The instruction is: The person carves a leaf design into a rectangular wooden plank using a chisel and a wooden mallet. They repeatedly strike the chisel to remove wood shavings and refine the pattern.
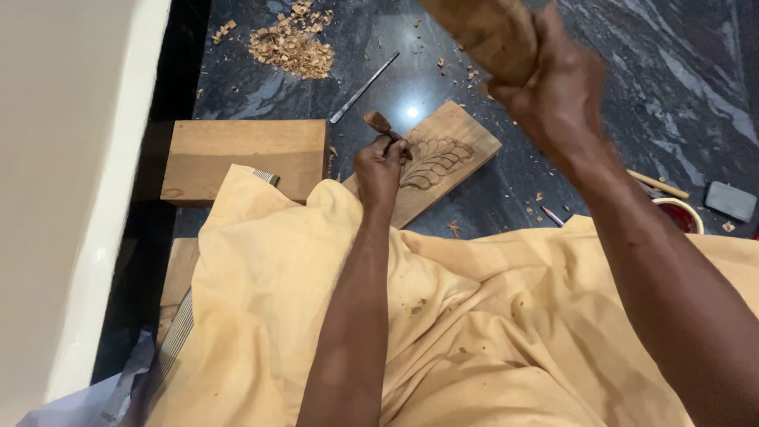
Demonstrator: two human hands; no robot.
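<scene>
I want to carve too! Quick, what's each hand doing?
Left hand: closed on a chisel set against the carved board.
Right hand: closed on a raised wooden mallet.

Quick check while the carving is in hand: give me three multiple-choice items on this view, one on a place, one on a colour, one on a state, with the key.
1. Where is the pile of wood shavings?
A. On the floor beyond the plain wooden block
B. On the cloth
C. In the red bowl

2. What colour is the cloth over the lap?
A. Blue
B. Pale orange-yellow
C. Green

3. How does the right hand stand?
A. Flat on the floor
B. Raised, gripping a wooden mallet
C. Empty on the cloth

Key: 1 A, the heap lies on dark floor past the block. 2 B, the fabric is pale orange-yellow. 3 B, it is up above the carved board, while the left hand holds a chisel.
</scene>
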